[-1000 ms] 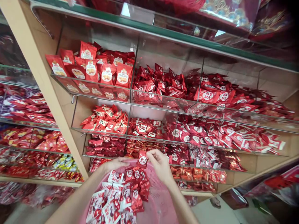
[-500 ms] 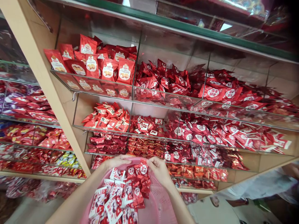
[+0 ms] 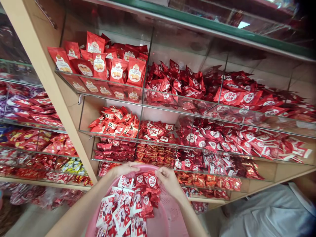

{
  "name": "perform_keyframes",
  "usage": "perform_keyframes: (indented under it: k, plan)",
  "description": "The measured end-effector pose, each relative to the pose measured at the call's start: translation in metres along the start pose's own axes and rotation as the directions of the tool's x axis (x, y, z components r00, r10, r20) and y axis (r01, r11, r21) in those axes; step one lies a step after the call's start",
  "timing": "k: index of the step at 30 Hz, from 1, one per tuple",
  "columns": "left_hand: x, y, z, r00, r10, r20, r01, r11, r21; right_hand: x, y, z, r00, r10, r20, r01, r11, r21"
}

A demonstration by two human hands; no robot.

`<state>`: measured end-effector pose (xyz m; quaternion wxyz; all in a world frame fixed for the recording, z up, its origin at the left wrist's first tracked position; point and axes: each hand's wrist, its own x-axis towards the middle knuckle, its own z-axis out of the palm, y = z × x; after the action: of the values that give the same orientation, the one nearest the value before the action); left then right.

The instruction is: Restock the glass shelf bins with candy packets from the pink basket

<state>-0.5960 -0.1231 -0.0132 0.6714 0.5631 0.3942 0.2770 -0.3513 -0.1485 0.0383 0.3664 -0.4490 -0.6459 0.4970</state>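
A pink plastic basket [image 3: 165, 210] is tilted toward me, with red packets and white-and-red packets [image 3: 121, 219] piled inside. My left hand [image 3: 127, 168] is closed on its far rim, the fingertips partly hidden behind the edge. My right hand [image 3: 169, 180] pinches the upper corner of a red candy packet [image 3: 151, 181] with a white round label, just inside the rim at the right. Other small red packets [image 3: 146, 202] lie directly under it.
Glass-fronted shelves of red packets [image 3: 185, 82] rise just beyond the basket. A wooden upright [image 3: 46, 85] divides them from more shelves at the left. At the lower right is a person in a grey shirt [image 3: 274, 212]. Bagged goods [image 3: 41, 197] lie low at the left.
A person in a grey shirt has come into view at the lower right. The shelves sit slightly differently in the view. Both hands keep their hold.
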Motion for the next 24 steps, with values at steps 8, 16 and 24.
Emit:
perform_keyframes:
  k: [8,16,24]
  plan:
    - [0.004,-0.011,-0.006,0.999,0.042,0.005,-0.042,0.999,0.001,0.001,0.008,0.0,0.999,0.038,0.024,-0.038,0.999,-0.025]
    - [0.006,-0.01,-0.005,0.998,0.057,0.014,-0.058,0.998,0.03,0.001,0.012,0.0,0.999,0.042,0.032,-0.04,0.998,-0.051]
    - [0.002,-0.003,0.0,0.998,0.005,-0.066,-0.004,1.0,0.009,0.006,0.009,-0.014,0.996,0.055,0.075,-0.045,0.992,-0.122]
